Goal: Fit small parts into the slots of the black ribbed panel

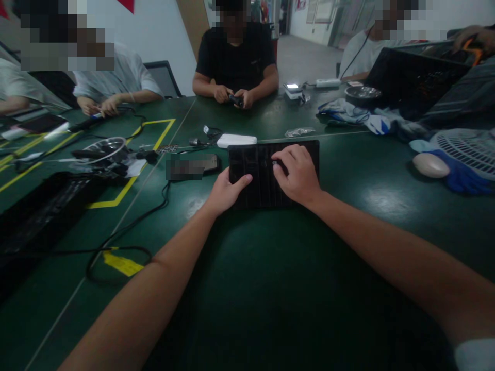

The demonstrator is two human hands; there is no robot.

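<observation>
A black tray point(261, 188), flat and rectangular with ridged slots, lies mid-view over a smooth, glossy green counter point(278, 278). The left grip point(227, 191) clamps its left edge. The right grip point(297, 172) curls above, beside a tiny shiny piece point(275, 163); whether pinched, I cannot tell.

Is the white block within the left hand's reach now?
Probably yes: the white block lies just past the black panel, but the left hand holds the panel's edge and would likely have to let go first.

Held blk tray point(263, 191) glossy, plastic-looking; tbl point(278, 278) smooth w/ sheen; RH bowl point(362, 93) shiny metal.
</observation>
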